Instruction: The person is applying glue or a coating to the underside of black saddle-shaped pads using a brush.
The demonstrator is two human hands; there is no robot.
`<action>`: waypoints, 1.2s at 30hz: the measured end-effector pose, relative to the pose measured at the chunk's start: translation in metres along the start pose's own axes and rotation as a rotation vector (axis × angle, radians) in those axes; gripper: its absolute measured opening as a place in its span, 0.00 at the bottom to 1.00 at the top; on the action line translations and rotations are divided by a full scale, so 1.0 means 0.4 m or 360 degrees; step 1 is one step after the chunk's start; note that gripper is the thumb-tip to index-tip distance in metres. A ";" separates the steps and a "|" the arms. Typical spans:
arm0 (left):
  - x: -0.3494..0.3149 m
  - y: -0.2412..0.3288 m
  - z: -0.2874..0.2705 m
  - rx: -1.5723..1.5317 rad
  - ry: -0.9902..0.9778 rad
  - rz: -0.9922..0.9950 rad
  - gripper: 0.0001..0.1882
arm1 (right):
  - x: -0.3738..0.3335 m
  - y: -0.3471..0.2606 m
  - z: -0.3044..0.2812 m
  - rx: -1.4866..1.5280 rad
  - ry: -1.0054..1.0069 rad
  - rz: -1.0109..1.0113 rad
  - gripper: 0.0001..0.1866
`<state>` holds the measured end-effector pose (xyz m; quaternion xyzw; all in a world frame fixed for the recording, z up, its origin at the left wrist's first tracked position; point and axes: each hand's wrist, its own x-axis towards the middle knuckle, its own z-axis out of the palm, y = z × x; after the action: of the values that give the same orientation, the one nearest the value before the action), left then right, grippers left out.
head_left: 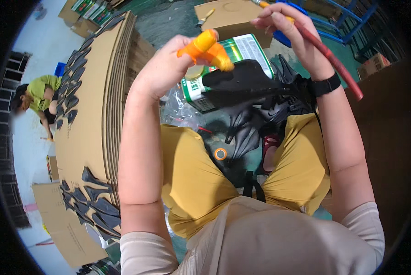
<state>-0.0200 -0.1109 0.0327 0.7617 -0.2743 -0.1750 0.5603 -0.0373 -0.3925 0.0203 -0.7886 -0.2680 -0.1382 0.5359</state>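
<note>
My left hand (168,59) wears orange and yellow covers on two of its fingers. Those fingertips pinch the edge of a flat, black, curved piece (242,82), which tapers to the right. Raised at the upper right, my right hand (297,36) grips a brush (329,55) with a long red handle. The brush's tip points up and left, partly cut off by the picture's edge. Behind and below the black piece stands a green and white rectangular tin (255,48). More black pieces (244,137) lie in a heap between my knees.
A tall cardboard stack (93,87) at my left carries several dark pieces (75,73). Ahead, a cardboard box (233,16) bears another brush (206,17). An orange-rimmed roll (220,154) lies on the floor. A person in a green shirt (43,94) crouches far left. Blue metal framing (352,20) stands at right.
</note>
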 end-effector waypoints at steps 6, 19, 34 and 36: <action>0.015 -0.036 -0.008 -0.0658 -0.0089 0.0224 0.34 | 0.020 0.003 0.088 0.0172 -0.0005 0.0138 0.19; 0.032 -0.587 0.334 0.1422 -0.1244 -0.0962 0.21 | 0.075 0.017 0.084 0.0377 0.0360 0.0390 0.19; -0.025 -0.788 0.455 0.0952 -0.0793 -0.0945 0.21 | 0.055 0.091 0.037 0.0133 0.0239 0.0228 0.18; 0.034 -0.683 0.427 0.1031 -0.0874 -0.0736 0.20 | 0.061 0.084 0.035 0.0099 0.0183 0.0254 0.17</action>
<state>-0.0468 -0.1882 -0.2792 0.8637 -0.2759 -0.3952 0.1476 0.0011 -0.3824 0.0013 -0.7812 -0.1775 -0.1317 0.5838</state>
